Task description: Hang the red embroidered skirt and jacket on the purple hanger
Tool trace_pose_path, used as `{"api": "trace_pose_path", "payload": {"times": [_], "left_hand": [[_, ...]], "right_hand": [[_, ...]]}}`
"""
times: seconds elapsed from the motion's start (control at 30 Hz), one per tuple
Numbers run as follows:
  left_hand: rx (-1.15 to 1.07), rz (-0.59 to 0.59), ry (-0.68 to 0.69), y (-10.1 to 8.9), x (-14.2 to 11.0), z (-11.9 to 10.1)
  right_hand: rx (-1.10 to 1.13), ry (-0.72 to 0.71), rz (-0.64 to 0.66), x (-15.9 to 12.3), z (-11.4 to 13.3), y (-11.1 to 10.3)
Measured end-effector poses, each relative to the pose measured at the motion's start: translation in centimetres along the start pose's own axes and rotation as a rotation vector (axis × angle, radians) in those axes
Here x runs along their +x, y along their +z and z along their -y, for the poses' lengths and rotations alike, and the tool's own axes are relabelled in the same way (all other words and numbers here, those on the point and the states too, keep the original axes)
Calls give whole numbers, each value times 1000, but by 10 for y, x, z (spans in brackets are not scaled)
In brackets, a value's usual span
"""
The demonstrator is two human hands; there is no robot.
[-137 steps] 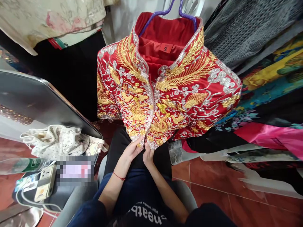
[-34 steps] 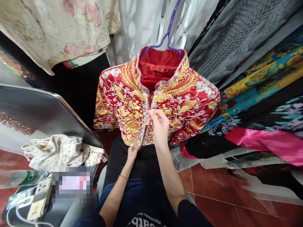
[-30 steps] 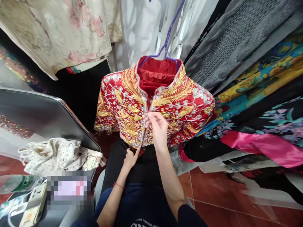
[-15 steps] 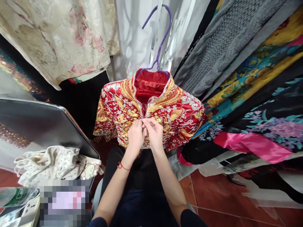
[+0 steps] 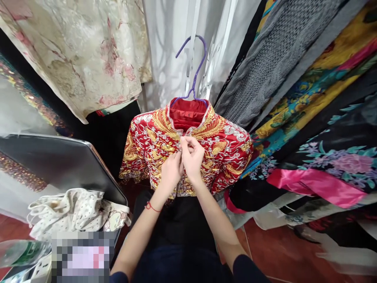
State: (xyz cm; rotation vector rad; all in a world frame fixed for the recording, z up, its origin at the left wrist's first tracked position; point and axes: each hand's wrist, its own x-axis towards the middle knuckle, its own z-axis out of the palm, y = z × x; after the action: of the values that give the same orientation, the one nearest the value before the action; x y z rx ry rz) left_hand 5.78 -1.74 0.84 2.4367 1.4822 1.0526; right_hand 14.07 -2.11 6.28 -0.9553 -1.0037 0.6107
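The red satin jacket densely embroidered in gold and silver (image 5: 214, 155) is in front of the person, on a thin purple wire-like hanger (image 5: 195, 78). The right hand (image 5: 193, 160) pinches the jacket's front edge just below the collar between thumb and fingertips. Just below it, the left hand (image 5: 171, 169), fingers curled inward, grips the front edge too; the exact bit pinched is hidden. A grey cable-knit garment (image 5: 282, 57) hangs to the right, and a crumpled white dark-dotted cloth (image 5: 69, 210) lies to the left.

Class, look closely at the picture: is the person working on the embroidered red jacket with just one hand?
No: the left hand and right hand are together at the front of the red jacket.
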Motion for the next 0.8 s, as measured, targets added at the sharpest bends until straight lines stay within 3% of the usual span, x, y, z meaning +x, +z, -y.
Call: {"api": "trace_pose_path", "payload": {"times": [0.13,0.23,0.33,0.43,0.57,0.63,0.7,0.8], "left_hand": [[-78,-166,187,-41,26,5],[6,-252,279,-69,49,5],[143,-248,308,-79,68,4],[98,-290,307,-76,77,4],[-69,-459,294,-76,82,20],[-51,-535,256,-84,87,37],[7,-508,205,-92,93,57],[49,-337,199,-102,106,81]], "right_hand": [[9,111,112,5,-1,-13],[-78,91,128,10,-3,-17],[-438,-49,56,19,-6,-19],[-872,-180,-43,29,-3,-27],[-1009,-520,71,37,15,-61],[-1063,-706,9,42,24,-86],[-1174,-782,-103,49,28,-111],[-1295,-755,-64,66,26,-138]]}}
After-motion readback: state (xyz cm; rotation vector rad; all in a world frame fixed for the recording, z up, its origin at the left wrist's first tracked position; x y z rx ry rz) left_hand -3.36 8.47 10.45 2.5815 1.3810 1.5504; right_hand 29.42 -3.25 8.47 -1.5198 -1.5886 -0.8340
